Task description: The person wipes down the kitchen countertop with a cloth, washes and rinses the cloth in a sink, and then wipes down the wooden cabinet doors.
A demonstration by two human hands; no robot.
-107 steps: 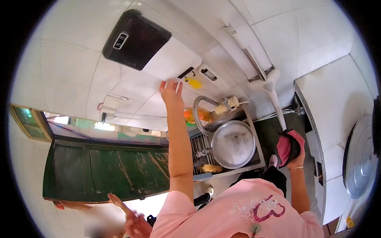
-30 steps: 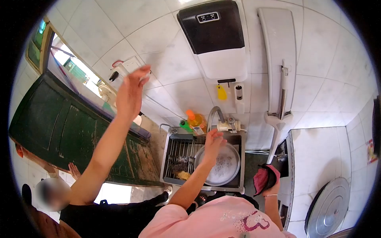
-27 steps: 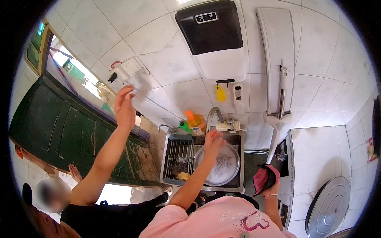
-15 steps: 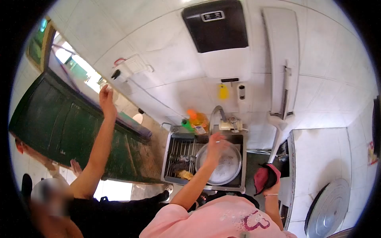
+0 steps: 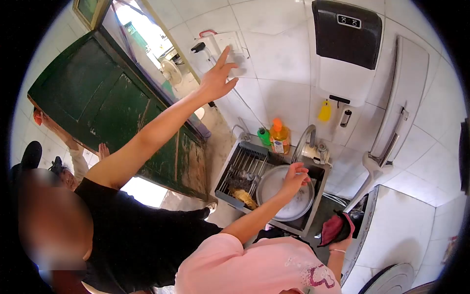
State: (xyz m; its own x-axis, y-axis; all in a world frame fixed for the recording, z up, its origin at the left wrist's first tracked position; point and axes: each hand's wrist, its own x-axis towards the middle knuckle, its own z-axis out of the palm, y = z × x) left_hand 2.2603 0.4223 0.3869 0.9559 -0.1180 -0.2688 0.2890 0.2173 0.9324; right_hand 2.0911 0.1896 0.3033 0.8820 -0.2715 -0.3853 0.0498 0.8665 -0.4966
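Observation:
My left hand (image 5: 293,180) hangs above a round metal pan lid or basin (image 5: 274,188) in the sink (image 5: 307,215). Its fingers are loosely apart and hold nothing. At the right of the sink, my right hand (image 5: 343,242) is closed on a pink cloth item with black trim (image 5: 333,230); its exact kind is unclear. A curved faucet (image 5: 309,134) stands behind the sink. A dish rack (image 5: 248,161) at the sink's left side bears a dark scrubber (image 5: 240,183) and a yellow cloth or sponge (image 5: 243,198).
A person in black reaches a hand (image 5: 218,76) to a wall switch (image 5: 230,43). Another person stands behind the green door (image 5: 93,98). An orange soap bottle (image 5: 279,137) and green bottle (image 5: 264,136) stand behind the sink. A tiled counter (image 5: 396,230) lies right, with a round lid (image 5: 389,281).
The view has swung, so the sink sits further right. The person in black has moved closer, their hand now at the wall switch. My right hand still holds the pink item.

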